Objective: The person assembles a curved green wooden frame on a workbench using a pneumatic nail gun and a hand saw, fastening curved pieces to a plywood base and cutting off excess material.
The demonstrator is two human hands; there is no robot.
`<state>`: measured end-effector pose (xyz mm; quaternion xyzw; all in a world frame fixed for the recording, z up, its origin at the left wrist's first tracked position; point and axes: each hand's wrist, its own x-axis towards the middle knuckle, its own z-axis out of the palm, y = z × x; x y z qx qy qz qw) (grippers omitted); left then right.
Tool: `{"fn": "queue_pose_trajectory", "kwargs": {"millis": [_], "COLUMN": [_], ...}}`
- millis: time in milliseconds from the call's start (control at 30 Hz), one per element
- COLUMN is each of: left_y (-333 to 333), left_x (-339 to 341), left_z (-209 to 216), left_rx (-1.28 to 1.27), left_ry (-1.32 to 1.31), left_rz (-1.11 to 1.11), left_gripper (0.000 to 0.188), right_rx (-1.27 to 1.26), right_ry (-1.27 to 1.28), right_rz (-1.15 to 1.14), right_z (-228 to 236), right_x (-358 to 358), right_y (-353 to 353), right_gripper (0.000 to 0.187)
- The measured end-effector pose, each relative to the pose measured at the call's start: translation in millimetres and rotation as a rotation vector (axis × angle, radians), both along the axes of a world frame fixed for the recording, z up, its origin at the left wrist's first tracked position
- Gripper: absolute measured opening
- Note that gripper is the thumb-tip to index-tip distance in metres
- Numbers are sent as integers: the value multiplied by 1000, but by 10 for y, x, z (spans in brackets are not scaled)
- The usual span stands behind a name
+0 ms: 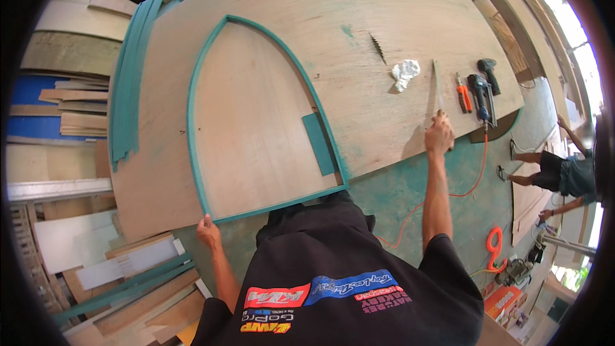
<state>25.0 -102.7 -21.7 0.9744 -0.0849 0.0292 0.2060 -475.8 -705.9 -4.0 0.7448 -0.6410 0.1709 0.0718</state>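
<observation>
My left hand point(208, 232) is at the near left corner of a teal pointed-arch frame point(191, 122), its fingers closed on that corner. The frame lies flat on a large plywood sheet point(269, 109). Inside its right side rests a flat teal board piece point(318, 145). My right hand point(439, 133) is wrapped round the handle of a long, thin-bladed tool point(438, 83), whose blade points away from me. Right of the blade lie pliers with orange handles point(462, 95), a black nail gun point(479, 95) and another dark tool point(488, 74).
A crumpled white wad point(405, 74) and a dark jagged strip point(377, 49) lie farther back. Teal strips point(134, 83) line the left edge. An orange hose point(475, 182) runs down from the nail gun across the floor. Stacked boards stand left; another person point(570, 173) is at right.
</observation>
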Motion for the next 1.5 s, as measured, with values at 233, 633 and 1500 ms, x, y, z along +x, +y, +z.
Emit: {"fn": "queue_pose_trajectory", "kwargs": {"millis": [233,633,1500], "left_y": [67,85,57], "left_x": [-47,-56,274], "left_z": [-56,-255,96], "left_rx": [-96,-292,74], "left_ry": [24,80,295], "left_rz": [84,162,-240], "left_gripper": [48,40,36], "right_rx": [50,531,506], "right_ry": [21,103,-1383], "right_rz": [87,562,-11], "right_z": [342,175,747], "right_x": [642,2708,883], "right_y": [-490,2361,2508], "right_gripper": [39,76,63]}}
